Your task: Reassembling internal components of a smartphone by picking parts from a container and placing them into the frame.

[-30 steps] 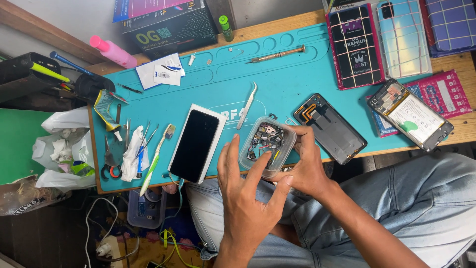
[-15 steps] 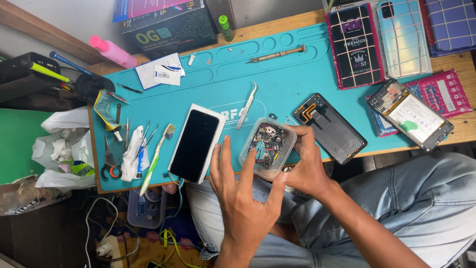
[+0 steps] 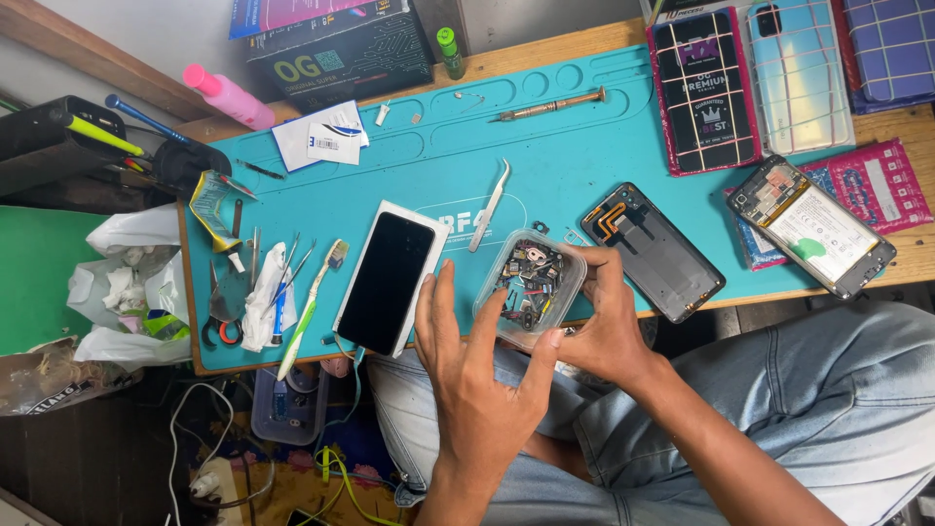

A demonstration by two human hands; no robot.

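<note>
Both hands meet at the near edge of the tabletop [image 3: 438, 185]: right hand [image 3: 604, 326] grips a clear plastic tub [image 3: 531, 284] of small parts, left hand [image 3: 477, 375] spread open, fingers brushing the tub's near side. Just left lies a phone [image 3: 388, 281], dark screen up; right, an opened black phone back [image 3: 654, 251]. Tweezers [image 3: 490, 205] beyond. Farther off, a white card [image 3: 321, 136], a black-and-pink rectangular package [image 3: 703, 93], a pink packet [image 3: 872, 180] at right, a black box [image 3: 336, 49] at the back.
</note>
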